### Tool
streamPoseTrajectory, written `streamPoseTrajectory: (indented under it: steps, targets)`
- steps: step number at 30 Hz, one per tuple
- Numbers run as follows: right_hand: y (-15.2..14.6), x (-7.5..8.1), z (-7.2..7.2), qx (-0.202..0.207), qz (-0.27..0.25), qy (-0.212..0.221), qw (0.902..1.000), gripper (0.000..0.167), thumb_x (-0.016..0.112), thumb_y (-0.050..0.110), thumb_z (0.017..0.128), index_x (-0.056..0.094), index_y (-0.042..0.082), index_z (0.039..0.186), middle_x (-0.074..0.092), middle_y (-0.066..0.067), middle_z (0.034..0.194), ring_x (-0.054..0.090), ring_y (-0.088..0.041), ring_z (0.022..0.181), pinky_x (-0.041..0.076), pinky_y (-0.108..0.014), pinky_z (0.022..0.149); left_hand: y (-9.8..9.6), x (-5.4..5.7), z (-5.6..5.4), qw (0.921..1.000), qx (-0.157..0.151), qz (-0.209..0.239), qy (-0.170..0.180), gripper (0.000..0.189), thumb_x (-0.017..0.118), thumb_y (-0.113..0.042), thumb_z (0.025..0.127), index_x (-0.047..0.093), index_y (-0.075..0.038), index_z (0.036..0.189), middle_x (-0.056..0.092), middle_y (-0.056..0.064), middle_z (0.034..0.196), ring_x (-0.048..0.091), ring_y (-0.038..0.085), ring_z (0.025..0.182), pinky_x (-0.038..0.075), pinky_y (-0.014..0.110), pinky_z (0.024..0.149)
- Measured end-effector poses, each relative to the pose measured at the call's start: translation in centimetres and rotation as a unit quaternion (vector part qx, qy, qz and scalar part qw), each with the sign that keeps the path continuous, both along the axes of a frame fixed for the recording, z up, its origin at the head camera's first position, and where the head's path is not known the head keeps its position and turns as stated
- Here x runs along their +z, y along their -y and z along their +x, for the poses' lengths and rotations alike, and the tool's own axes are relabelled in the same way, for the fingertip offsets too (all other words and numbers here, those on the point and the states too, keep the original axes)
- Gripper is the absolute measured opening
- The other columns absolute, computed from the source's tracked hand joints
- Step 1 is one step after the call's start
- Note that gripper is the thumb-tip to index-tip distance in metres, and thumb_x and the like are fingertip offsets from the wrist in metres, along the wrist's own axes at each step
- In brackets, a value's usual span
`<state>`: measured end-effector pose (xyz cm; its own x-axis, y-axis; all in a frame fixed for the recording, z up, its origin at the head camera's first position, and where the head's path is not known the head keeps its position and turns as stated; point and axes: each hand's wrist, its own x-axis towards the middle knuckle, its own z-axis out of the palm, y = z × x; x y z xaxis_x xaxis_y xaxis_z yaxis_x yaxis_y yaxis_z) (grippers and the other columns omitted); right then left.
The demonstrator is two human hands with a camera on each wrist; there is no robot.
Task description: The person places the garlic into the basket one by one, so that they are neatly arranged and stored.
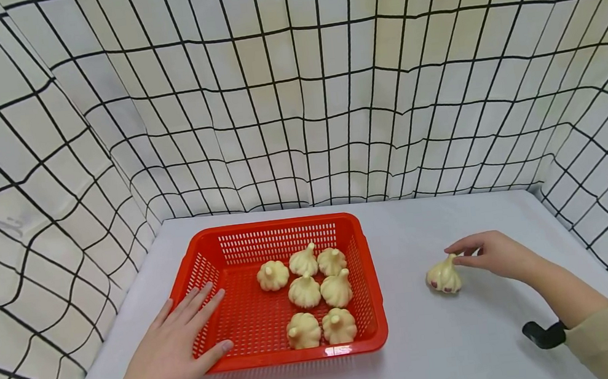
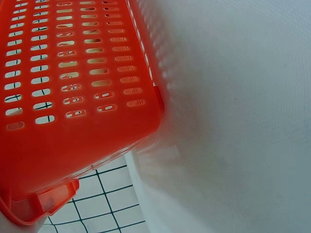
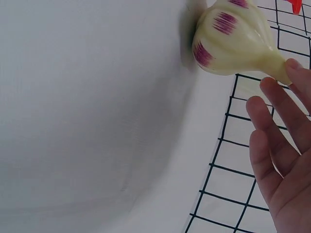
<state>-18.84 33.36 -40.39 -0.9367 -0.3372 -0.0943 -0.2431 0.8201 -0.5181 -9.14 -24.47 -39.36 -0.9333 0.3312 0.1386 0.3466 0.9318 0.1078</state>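
Note:
My left hand (image 1: pixel 172 345) lies over the left rim of a red plastic basket (image 1: pixel 299 355), fingers spread and nearly straight, thumb along the front left corner. Inside the basket several cream garlic bulbs (image 1: pixel 303 292) are grouped to the middle and right. Out to the right, my right hand (image 1: pixel 497 255) pinches another garlic bulb (image 1: pixel 444 275) by its stem. This one has purple streaks on its lower part, plain in the right wrist view on the bulb (image 3: pixel 231 39). There the thumb and forefinger meet at the stem, and the other fingers (image 3: pixel 269 121) stay loosely bent.
A white cloth covers the table (image 1: pixel 412 369). Black netting (image 1: pixel 302 115) over white sheeting rises along the back and both sides. Close in the left wrist view is the slotted basket wall (image 2: pixel 73 141). A black wrist strap piece (image 1: pixel 544 335) sits at the right cuff.

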Motion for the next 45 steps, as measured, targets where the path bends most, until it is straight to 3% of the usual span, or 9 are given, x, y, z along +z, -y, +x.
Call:
streamPoseTrajectory:
  steps: [2, 8, 14, 18, 23, 28, 31, 39, 45]
  targets:
    - [0.1, 0.0, 0.0, -0.003, 0.0, 0.0, 1.0, 0.03, 0.072, 0.028, 0.092, 0.074, 0.014, 0.118, 0.071, 0.001, 0.108, 0.059, -0.016, 0.092, 0.052, -0.029, 0.071, 0.0, -0.1, 0.0, 1.0, -0.001, -0.001, -0.002, 0.083, 0.063, -0.064, 0.086, 0.039, -0.023, 0.154, 0.036, 0.008, 0.158, 0.037, 0.036, 0.141, -0.019, 0.03, 0.116]
    - [0.3, 0.3, 0.1, -0.002, -0.005, -0.002, 1.0, 0.03, 0.071, 0.028, 0.092, 0.074, 0.013, 0.118, 0.072, 0.001, 0.106, 0.059, -0.016, 0.089, 0.052, -0.029, 0.069, 0.1, -0.1, 0.0, 0.9999, -0.003, 0.002, -0.009, 0.083, 0.062, -0.065, 0.086, 0.039, -0.024, 0.154, 0.036, 0.008, 0.158, 0.037, 0.036, 0.141, -0.014, 0.036, 0.119]
    - [0.4, 1.1, 0.0, -0.003, 0.0, -0.014, 0.9999, 0.031, 0.071, 0.029, 0.093, 0.074, 0.013, 0.119, 0.072, -0.003, 0.109, 0.061, -0.017, 0.092, 0.053, -0.032, 0.073, 0.1, -0.2, 0.0, 0.9997, -0.01, 0.002, -0.024, 0.083, 0.064, -0.065, 0.085, 0.04, -0.024, 0.153, 0.038, 0.008, 0.157, 0.039, 0.037, 0.139, -0.021, 0.024, 0.113]
    - [0.6, 1.7, 0.0, -0.006, 0.002, -0.013, 0.9999, 0.031, 0.071, 0.031, 0.093, 0.074, 0.014, 0.119, 0.072, -0.004, 0.111, 0.062, -0.018, 0.094, 0.054, -0.033, 0.075, 0.1, -0.1, 0.0, 0.9999, -0.007, 0.0, -0.014, 0.083, 0.063, -0.065, 0.085, 0.04, -0.024, 0.154, 0.037, 0.008, 0.157, 0.037, 0.037, 0.141, -0.017, 0.031, 0.117]
    - [0.9, 3.1, -0.2, -0.014, 0.003, -0.023, 0.9996, 0.03, 0.071, 0.032, 0.093, 0.074, 0.017, 0.119, 0.072, -0.004, 0.111, 0.064, -0.02, 0.097, 0.055, -0.036, 0.076, 0.0, 0.0, 0.0, 1.0, -0.002, -0.001, 0.006, 0.084, 0.062, -0.066, 0.086, 0.038, -0.024, 0.154, 0.035, 0.008, 0.158, 0.035, 0.037, 0.142, -0.012, 0.041, 0.12]
    - [1.6, 4.2, -0.7, -0.016, -0.009, -0.037, 0.9991, 0.03, 0.07, 0.033, 0.093, 0.075, 0.017, 0.119, 0.072, -0.005, 0.111, 0.066, -0.021, 0.096, 0.057, -0.041, 0.077, 0.1, 0.0, 0.0, 1.0, -0.003, -0.005, 0.003, 0.083, 0.062, -0.065, 0.086, 0.039, -0.023, 0.154, 0.035, 0.008, 0.158, 0.035, 0.037, 0.142, -0.021, 0.026, 0.113]
    - [2.2, 4.7, -1.2, -0.018, -0.013, -0.044, 0.9988, 0.029, 0.071, 0.032, 0.093, 0.075, 0.019, 0.118, 0.072, -0.004, 0.112, 0.066, -0.02, 0.096, 0.057, -0.04, 0.078, 0.1, -0.1, 0.0, 1.0, -0.007, -0.005, -0.002, 0.083, 0.062, -0.065, 0.086, 0.039, -0.022, 0.154, 0.036, 0.008, 0.158, 0.036, 0.037, 0.141, -0.02, 0.027, 0.114]
    - [5.2, 7.6, -2.3, -0.009, -0.019, -0.062, 0.9978, 0.03, 0.071, 0.038, 0.092, 0.075, 0.021, 0.116, 0.071, -0.005, 0.115, 0.066, -0.023, 0.1, 0.057, -0.044, 0.081, 0.1, -0.1, 0.0, 0.9999, -0.01, 0.007, -0.009, 0.083, 0.061, -0.065, 0.087, 0.039, -0.022, 0.154, 0.036, 0.009, 0.157, 0.038, 0.038, 0.139, -0.004, 0.046, 0.121]
    - [7.8, 9.2, -3.2, 0.0, -0.034, -0.058, 0.9977, 0.028, 0.072, 0.037, 0.091, 0.076, 0.024, 0.116, 0.07, -0.003, 0.118, 0.065, -0.022, 0.1, 0.057, -0.045, 0.084, 0.1, 0.0, 0.0, 1.0, -0.009, 0.003, -0.003, 0.082, 0.061, -0.065, 0.087, 0.038, -0.022, 0.154, 0.035, 0.009, 0.158, 0.037, 0.037, 0.141, -0.016, 0.033, 0.118]
